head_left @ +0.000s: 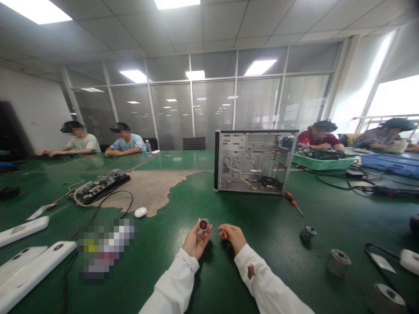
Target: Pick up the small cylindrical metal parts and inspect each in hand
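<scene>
My left hand (196,242) is wrapped round a small metal cylinder (203,225), whose round end faces me and shows a dark red, spoked-looking inside. Just to its right, apart from the cylinder, is my right hand (233,236). Its fingers are curled together at the tips, and whether anything small is between them I cannot make out. To the right on the green table (262,218) stand several grey metal cylinders, among them a small one (308,233) and a larger one (338,263).
An open computer case (255,161) stands ahead, a screwdriver (293,202) beside it. At left lie a circuit assembly (101,187), a white mouse-like object (140,212) and white devices (39,266). A green basket (324,162) and cables are at right. Several people sit across the table.
</scene>
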The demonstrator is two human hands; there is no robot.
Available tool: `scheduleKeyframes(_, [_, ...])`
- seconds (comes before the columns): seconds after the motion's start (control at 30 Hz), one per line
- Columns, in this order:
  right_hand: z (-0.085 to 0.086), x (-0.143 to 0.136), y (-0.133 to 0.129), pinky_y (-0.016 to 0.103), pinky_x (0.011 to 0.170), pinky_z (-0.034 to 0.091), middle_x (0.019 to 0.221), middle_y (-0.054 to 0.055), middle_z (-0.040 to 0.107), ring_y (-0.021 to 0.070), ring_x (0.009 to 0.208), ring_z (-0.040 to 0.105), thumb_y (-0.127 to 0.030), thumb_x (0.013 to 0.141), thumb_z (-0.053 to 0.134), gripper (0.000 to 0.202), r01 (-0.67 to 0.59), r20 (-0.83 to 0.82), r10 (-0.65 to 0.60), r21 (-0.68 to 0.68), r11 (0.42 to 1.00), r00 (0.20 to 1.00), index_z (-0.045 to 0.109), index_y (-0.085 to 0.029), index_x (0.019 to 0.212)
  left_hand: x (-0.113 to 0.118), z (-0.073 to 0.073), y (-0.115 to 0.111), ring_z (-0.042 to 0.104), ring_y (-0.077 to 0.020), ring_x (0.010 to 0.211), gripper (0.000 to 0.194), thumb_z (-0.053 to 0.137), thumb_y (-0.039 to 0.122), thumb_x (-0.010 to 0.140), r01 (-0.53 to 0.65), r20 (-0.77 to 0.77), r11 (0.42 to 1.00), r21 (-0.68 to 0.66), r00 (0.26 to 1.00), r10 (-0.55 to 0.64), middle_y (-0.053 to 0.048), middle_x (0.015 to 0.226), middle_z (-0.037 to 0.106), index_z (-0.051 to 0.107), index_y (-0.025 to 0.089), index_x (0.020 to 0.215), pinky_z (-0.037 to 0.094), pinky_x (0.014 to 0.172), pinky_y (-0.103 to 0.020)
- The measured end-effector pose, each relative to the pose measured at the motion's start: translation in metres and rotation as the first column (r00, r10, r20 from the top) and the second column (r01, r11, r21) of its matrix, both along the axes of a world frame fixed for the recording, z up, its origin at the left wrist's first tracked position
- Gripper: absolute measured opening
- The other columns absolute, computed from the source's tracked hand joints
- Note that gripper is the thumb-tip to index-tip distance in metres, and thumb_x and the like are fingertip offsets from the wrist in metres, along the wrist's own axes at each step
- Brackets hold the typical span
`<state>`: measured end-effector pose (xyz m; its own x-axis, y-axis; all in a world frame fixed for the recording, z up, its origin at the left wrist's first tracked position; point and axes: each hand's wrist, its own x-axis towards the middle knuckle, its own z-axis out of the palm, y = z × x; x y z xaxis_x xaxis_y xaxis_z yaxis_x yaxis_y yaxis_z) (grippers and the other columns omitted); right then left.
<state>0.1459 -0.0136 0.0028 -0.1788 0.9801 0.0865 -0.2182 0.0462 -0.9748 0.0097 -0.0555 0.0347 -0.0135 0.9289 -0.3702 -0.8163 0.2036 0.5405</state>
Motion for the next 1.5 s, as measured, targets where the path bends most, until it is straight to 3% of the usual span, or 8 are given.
scheduleKeyframes(0.23, [0.0, 0.001, 0.0, 0.021, 0.046, 0.033, 0.039, -0.004, 0.045, 0.0096, 0.046, 0.046, -0.024, 0.058, 0.05, 0.017, -0.008, -0.006, 0.008, -0.001, 1.0, 1.0, 0.061, -0.015, 0.048, -0.001, 0.004, -0.003, 0.06, -0.0106, 0.058, 0.023, 0.048, 0.023, 0.077, 0.127, 0.044, 0.991, 0.04, 0.991, -0.128, -0.014, 0.076, 0.062, 0.053, 0.003, 0.086, 0.048, 0.05, -0.015])
scheduleKeyframes(0.43, [-0.001, 0.001, 0.001, 0.021, 0.047, 0.034, 0.041, -0.003, 0.049, 0.0087, 0.044, 0.044, -0.024, 0.059, 0.051, 0.019, -0.011, -0.009, 0.011, -0.01, 1.0, 1.0, 0.056, -0.015, 0.043, 0.007, -0.001, -0.005, 0.06, -0.0138, 0.066, 0.036, 0.06, 0.025, 0.068, 0.052, -0.323, 0.961, 0.273, 0.946, 0.041, -0.006, 0.083, 0.06, 0.046, 0.018, 0.101, 0.049, 0.061, -0.027])
scheduleKeyframes(0.53, [0.0, 0.001, 0.0, 0.022, 0.046, 0.035, 0.041, -0.003, 0.048, 0.0095, 0.045, 0.045, -0.028, 0.06, 0.053, 0.019, -0.014, -0.017, 0.014, -0.013, 1.0, 1.0, 0.057, -0.015, 0.047, 0.007, -0.004, -0.004, 0.06, -0.0149, 0.071, 0.038, 0.061, 0.026, 0.065, 0.068, -0.559, 0.914, 0.399, 0.809, 0.184, -0.004, 0.087, 0.058, 0.047, 0.02, 0.1, 0.048, 0.067, -0.031])
scheduleKeyframes(0.67, [0.005, 0.001, -0.004, 0.021, 0.044, 0.035, 0.051, -0.001, 0.053, 0.0106, 0.047, 0.048, -0.037, 0.062, 0.056, 0.022, 0.009, -0.013, -0.009, 0.01, 1.0, 1.0, 0.057, -0.015, 0.059, 0.008, -0.005, -0.005, 0.058, -0.0163, 0.082, 0.033, 0.057, 0.018, 0.066, 0.214, -0.789, 0.855, 0.472, 0.537, 0.301, -0.006, 0.098, 0.055, 0.049, 0.019, 0.098, 0.046, 0.076, -0.031])
scheduleKeyframes(0.77, [0.01, 0.002, -0.009, 0.023, 0.048, 0.039, 0.067, 0.003, 0.059, 0.0144, 0.06, 0.053, -0.037, 0.061, 0.059, 0.024, 0.04, 0.074, -0.05, 0.134, 0.99, 0.996, 0.059, -0.016, 0.074, 0.011, -0.005, -0.008, 0.055, -0.0171, 0.092, 0.034, 0.053, 0.014, 0.069, 0.352, -0.855, 0.806, 0.477, 0.399, 0.332, -0.007, 0.104, 0.055, 0.047, 0.019, 0.102, 0.043, 0.083, -0.032])
scheduleKeyframes(0.9, [0.016, 0.003, -0.016, 0.025, 0.058, 0.043, 0.082, 0.006, 0.059, 0.0162, 0.072, 0.054, -0.032, 0.065, 0.056, 0.024, 0.062, 0.228, -0.154, 0.369, 0.928, 0.961, 0.06, -0.017, 0.083, 0.013, -0.005, -0.011, 0.052, -0.0164, 0.098, 0.043, 0.051, 0.01, 0.07, 0.446, -0.876, 0.755, 0.481, 0.281, 0.392, -0.005, 0.106, 0.055, 0.041, 0.022, 0.11, 0.04, 0.088, -0.033])
scheduleKeyframes(1.1, [0.022, 0.004, -0.022, 0.023, 0.055, 0.044, 0.085, 0.005, 0.056, 0.0137, 0.07, 0.053, -0.025, 0.067, 0.054, 0.014, 0.047, 0.308, -0.244, 0.531, 0.846, 0.919, 0.061, -0.019, 0.077, 0.012, -0.007, -0.01, 0.052, -0.0163, 0.098, 0.048, 0.051, 0.01, 0.07, 0.44, -0.872, 0.754, 0.488, 0.207, 0.444, -0.006, 0.105, 0.055, 0.037, 0.022, 0.114, 0.039, 0.088, -0.035])
scheduleKeyframes(1.5, [0.027, 0.006, -0.022, 0.024, 0.057, 0.043, 0.081, 0.005, 0.056, 0.0142, 0.071, 0.053, -0.023, 0.071, 0.049, 0.01, 0.097, 0.306, -0.33, 0.585, 0.805, 0.893, 0.057, -0.018, 0.075, 0.012, -0.004, -0.013, 0.054, -0.0145, 0.093, 0.048, 0.05, 0.009, 0.069, 0.432, -0.874, 0.763, 0.481, 0.172, 0.454, -0.003, 0.1, 0.057, 0.037, 0.023, 0.113, 0.04, 0.086, -0.033])
